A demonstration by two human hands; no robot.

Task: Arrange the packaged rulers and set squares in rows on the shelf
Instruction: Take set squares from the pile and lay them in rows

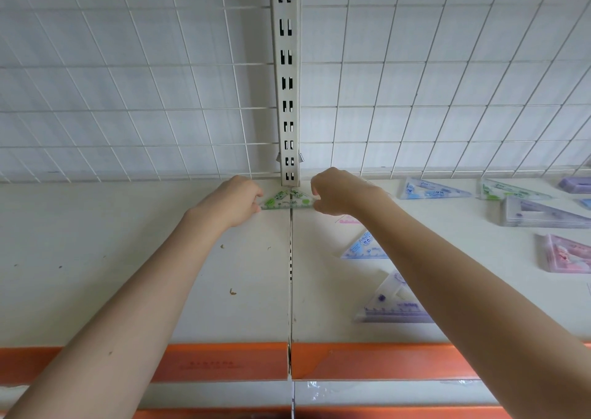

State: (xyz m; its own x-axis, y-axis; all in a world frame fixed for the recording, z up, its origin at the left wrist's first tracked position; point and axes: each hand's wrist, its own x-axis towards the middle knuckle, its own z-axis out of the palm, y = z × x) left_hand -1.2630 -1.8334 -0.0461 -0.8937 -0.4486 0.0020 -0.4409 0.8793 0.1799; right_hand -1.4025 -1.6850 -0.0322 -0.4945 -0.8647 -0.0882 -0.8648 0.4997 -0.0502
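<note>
Both hands, left (238,199) and right (339,195), pinch a green set square (285,200) below the upright post (287,83); loose packs (364,246) right of it remain unsorted.

Green-printed clear set square (285,200) on a cream shelf (128,258) — orange front strip (224,362).

The place was a shop, probably a stationery aisle. A white display shelf (96,258) carried an orange price strip (224,362), a slotted upright (287,76), a wire-grid back panel (128,83) and packaged set squares (428,190).
</note>
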